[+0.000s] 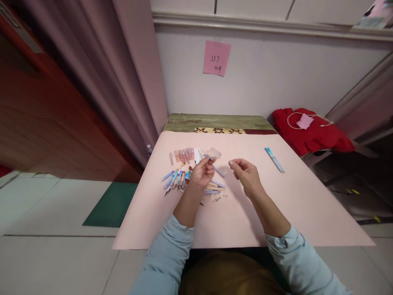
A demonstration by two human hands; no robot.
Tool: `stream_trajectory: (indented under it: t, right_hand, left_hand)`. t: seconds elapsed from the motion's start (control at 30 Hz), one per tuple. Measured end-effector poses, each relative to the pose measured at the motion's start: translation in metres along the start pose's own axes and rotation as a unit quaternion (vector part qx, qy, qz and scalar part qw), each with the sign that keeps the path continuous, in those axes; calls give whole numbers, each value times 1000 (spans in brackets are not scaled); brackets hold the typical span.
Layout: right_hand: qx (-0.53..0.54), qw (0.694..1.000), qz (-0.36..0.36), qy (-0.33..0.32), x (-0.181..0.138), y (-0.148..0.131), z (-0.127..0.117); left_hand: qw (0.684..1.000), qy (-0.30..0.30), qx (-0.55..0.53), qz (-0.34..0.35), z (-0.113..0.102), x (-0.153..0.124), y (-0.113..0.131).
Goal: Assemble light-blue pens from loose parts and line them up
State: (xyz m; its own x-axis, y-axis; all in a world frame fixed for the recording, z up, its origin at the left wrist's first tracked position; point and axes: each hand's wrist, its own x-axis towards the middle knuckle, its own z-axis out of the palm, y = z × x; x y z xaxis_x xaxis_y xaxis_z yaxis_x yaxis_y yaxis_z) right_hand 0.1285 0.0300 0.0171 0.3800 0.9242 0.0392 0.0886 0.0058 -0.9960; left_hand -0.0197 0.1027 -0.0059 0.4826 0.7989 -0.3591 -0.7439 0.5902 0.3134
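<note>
My left hand [203, 175] is closed in a pinch around a small blue pen part [211, 157], held above the table near the pen pieces. A little to the right, my right hand [248, 175] has its thumb and forefinger pressed together; anything between them is too small to make out. Blue, orange and lilac pen barrels [178, 180] lie in a loose heap left of my left hand. Clear pinkish tubes [184, 155] and thin white sticks [197, 155] lie behind them. Small metal clips [217, 199] are scattered in front. The left hand and wrist partly cover the heap.
Two blue-topped pens [275, 159] lie side by side at the right of the pink-covered table [301, 205]. Beyond the table's right edge is a red cloth [319, 135] with a white cord on it. A pink note [216, 58] sticks to the wall. Curtains hang at the left.
</note>
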Motion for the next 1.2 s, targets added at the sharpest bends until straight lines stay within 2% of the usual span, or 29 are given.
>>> stream_trajectory:
  t: [0.1, 0.17, 0.37, 0.47, 0.6, 0.77, 0.9, 1.07, 1.2]
  right_hand:
    - [-46, 999, 12, 17, -8, 19, -8]
    - [-101, 995, 14, 13, -14, 30, -13]
    - [-282, 958, -16, -54, -30, 40, -19]
    - [-331, 941, -40, -55, -34, 42, -21]
    - [-322, 945, -37, -42, -34, 52, -23]
    - [-296, 954, -48, 4, -35, 65, -24]
    - [-303, 951, -63, -2, -38, 67, -23]
    - [-291, 956, -40, -13, -37, 57, -15]
    - [-311, 945, -70, -72, -25, 35, 8]
  left_hand:
    - [995, 32, -64, 73, -1, 1, 13]
    - [991, 35, -87, 96, -2, 1, 17]
    - [988, 27, -119, 99, -4, 0, 20]
    - [987, 29, -111, 113, -4, 1, 21]
    - [988, 36, -87, 122, -4, 1, 22]
    - [989, 26, -78, 122, -3, -1, 28]
    - [992, 44, -40, 115, 4, -6, 30]
    - [996, 42, 30, 79, 8, -19, 23]
    - [995, 57, 25, 77, 8, -30, 32]
